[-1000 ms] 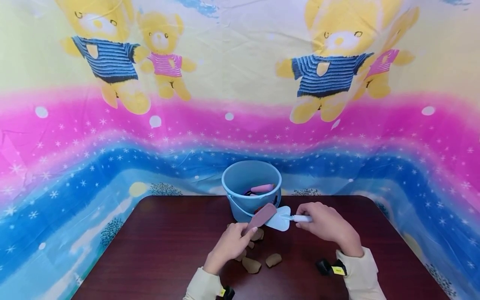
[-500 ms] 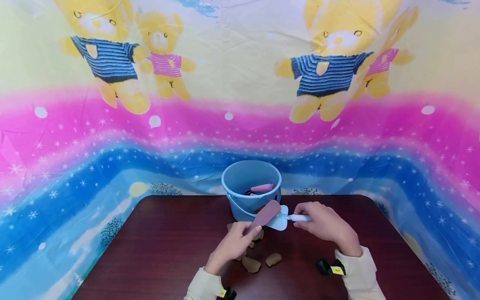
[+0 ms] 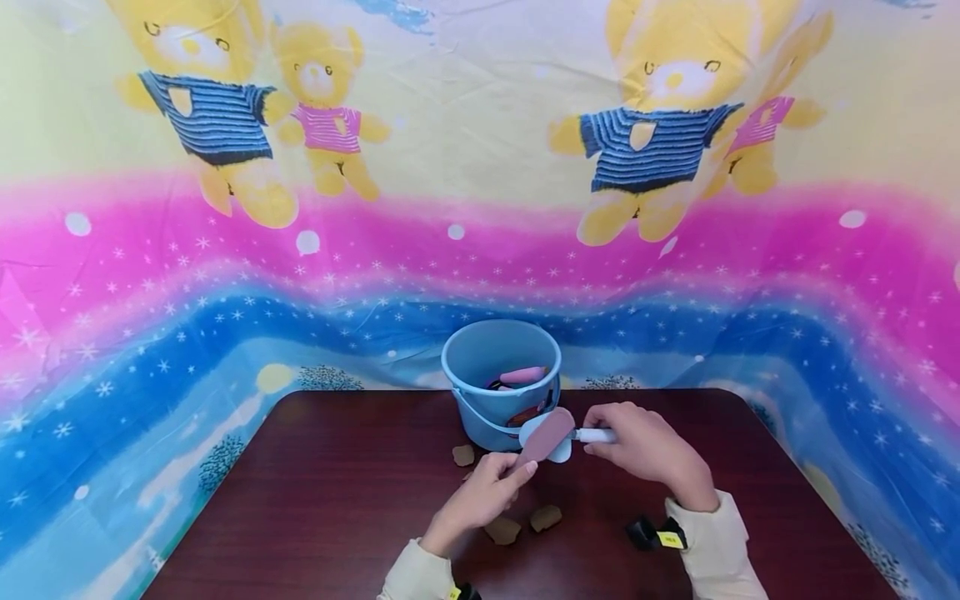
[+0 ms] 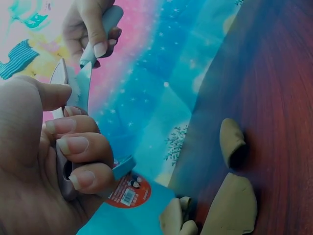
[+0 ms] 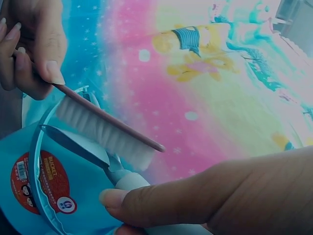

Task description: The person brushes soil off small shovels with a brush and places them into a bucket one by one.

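Observation:
My left hand (image 3: 487, 490) grips a pink brush (image 3: 546, 438) by its handle, fingers curled round it. White bristles (image 5: 105, 131) show on the brush's underside in the right wrist view. My right hand (image 3: 647, 440) pinches the pale handle of a small light blue shovel (image 3: 597, 435). The brush lies across the shovel's blade, bristles facing it; in the right wrist view they are at or just above the blade. Both tools are held up in front of the bucket. Brown broken-looking pieces (image 3: 503, 531) lie on the table below, some partly hidden by my left hand.
A light blue bucket (image 3: 480, 408) with a thin handle stands at the table's back edge, with pink-handled items (image 3: 522, 376) inside. One brown piece (image 3: 463, 455) lies close to its base. The dark red-brown table (image 3: 337, 492) is backed by a bear-printed cloth (image 3: 450, 267).
My left hand has moved the brush to the right along the shovel's blade. The shovel has shifted slightly left. A brown piece beside the bucket has come into view.

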A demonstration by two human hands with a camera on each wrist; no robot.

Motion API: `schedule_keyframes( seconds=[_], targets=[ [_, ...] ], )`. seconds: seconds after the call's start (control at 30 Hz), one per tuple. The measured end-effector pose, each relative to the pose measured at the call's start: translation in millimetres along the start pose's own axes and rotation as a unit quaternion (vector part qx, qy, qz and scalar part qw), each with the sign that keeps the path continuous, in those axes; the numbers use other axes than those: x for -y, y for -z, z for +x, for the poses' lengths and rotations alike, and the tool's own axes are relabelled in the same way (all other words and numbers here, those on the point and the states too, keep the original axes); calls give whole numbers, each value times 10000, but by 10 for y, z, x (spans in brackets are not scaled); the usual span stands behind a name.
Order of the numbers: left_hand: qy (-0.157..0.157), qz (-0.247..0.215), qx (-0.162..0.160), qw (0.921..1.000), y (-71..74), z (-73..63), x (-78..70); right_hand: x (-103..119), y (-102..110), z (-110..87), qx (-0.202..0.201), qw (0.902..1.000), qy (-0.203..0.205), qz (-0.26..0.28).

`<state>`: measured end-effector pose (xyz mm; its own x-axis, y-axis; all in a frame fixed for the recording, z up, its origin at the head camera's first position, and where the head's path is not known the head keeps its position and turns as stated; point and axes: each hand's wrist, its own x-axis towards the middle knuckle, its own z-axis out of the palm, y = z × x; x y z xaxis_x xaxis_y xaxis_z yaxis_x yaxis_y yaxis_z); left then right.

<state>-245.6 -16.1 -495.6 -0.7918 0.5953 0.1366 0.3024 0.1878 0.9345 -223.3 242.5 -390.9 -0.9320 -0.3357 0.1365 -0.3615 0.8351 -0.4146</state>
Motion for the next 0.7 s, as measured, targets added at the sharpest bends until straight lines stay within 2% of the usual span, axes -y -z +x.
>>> schedule_keyframes(
  seconds=[0.17,0.37,0.7],
  targets=[
    [-51,-110,76,9999,60,-9,3,-44,21,-10,-72,9999,123,-82],
    [-112,-86,-13,9999,154,-21,8,-76,67,-23,-186,9996,220,68],
    [-16,304,-304,9991,380,-74,-38,-99,121,-48,-467,9977,272,420]
  ],
)
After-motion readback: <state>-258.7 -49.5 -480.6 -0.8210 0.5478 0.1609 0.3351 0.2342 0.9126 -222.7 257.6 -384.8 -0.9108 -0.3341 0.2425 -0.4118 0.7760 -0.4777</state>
